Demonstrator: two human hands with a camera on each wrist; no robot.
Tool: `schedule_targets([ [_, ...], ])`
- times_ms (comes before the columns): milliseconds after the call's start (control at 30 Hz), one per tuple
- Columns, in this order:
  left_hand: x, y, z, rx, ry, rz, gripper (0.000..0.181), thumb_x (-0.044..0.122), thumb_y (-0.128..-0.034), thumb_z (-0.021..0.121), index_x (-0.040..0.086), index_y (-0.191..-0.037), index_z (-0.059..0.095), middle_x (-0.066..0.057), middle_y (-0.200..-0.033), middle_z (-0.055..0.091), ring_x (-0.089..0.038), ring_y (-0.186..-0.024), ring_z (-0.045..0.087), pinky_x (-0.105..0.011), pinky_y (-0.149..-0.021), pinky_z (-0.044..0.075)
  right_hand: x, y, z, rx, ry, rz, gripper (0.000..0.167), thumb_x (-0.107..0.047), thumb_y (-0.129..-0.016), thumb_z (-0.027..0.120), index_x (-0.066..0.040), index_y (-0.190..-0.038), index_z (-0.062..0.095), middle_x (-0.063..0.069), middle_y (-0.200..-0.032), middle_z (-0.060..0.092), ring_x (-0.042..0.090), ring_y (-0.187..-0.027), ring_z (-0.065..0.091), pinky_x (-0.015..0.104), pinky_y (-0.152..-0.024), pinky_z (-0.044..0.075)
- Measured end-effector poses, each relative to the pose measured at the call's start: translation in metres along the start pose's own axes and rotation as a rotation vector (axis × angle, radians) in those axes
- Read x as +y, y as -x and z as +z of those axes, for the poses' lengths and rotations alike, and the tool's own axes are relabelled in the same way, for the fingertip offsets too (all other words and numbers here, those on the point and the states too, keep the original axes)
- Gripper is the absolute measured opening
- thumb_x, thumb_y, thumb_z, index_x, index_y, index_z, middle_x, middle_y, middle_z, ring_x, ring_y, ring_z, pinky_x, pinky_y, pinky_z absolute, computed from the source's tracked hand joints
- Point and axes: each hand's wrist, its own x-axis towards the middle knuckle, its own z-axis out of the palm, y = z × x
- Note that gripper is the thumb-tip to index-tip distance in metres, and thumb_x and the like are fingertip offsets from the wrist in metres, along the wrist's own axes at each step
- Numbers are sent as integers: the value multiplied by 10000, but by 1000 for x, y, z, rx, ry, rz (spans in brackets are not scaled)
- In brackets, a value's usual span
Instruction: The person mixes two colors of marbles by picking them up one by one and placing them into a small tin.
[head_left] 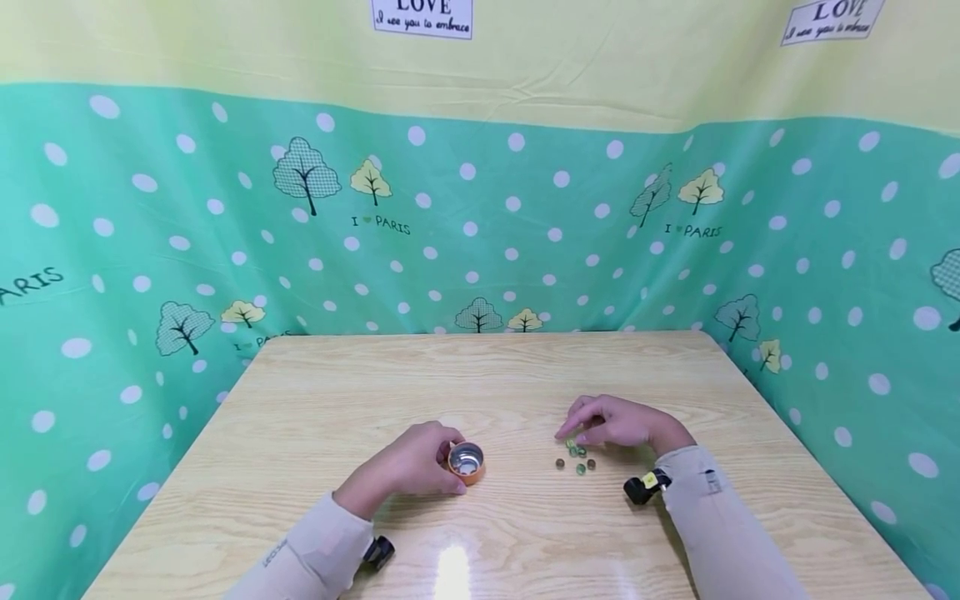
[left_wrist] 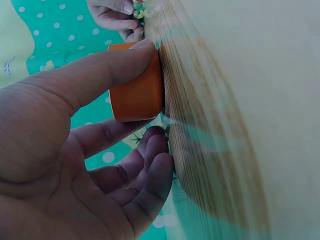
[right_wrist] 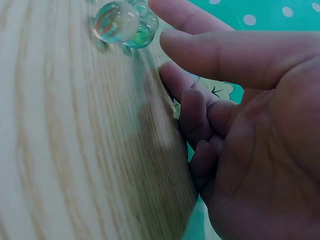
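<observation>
My left hand [head_left: 423,458] grips a small round cup [head_left: 467,460] between thumb and fingers on the table. Orange outside and shiny metal inside, the cup [left_wrist: 135,90] shows its side in the left wrist view, with the thumb [left_wrist: 117,65] across it. To the right, my right hand [head_left: 618,421] hovers low beside several glass marbles [head_left: 581,469]. In the right wrist view, its thumb [right_wrist: 215,52] and index finger reach toward clustered clear marbles [right_wrist: 117,22], some with coloured swirls. No marble shows between those fingertips. The other right fingers [right_wrist: 195,110] curl loosely near the tabletop.
Both hands work over a light wood-grain table [head_left: 360,375]. A green and yellow printed curtain [head_left: 465,225] hangs behind the table and along its sides. Black wrist cameras [head_left: 640,488] sit at both sleeves, close to the tabletop.
</observation>
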Motion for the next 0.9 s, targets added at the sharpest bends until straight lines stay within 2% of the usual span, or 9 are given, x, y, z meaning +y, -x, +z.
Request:
schedule_targets([
  [300, 1, 0, 0, 2, 3, -4, 510, 266, -723, 957, 112, -1147, 719, 6, -922, 624, -177, -841, 533, -341, -714, 456, 2, -2, 0, -15, -39, 11, 205, -203, -968, 723, -278, -1142, 802, 27, -1164, 622, 218, -1094, 515, 352, -922, 428],
  [900, -1, -1, 0, 4, 0, 4, 489, 269, -727, 954, 126, -1131, 720, -1, -935, 629, -181, -840, 526, -343, -709, 448, 6, -4, 4, 26, -59, 44, 159, -185, -931, 770, -277, -1047, 825, 25, -1145, 628, 233, -1098, 523, 332, -909, 445],
])
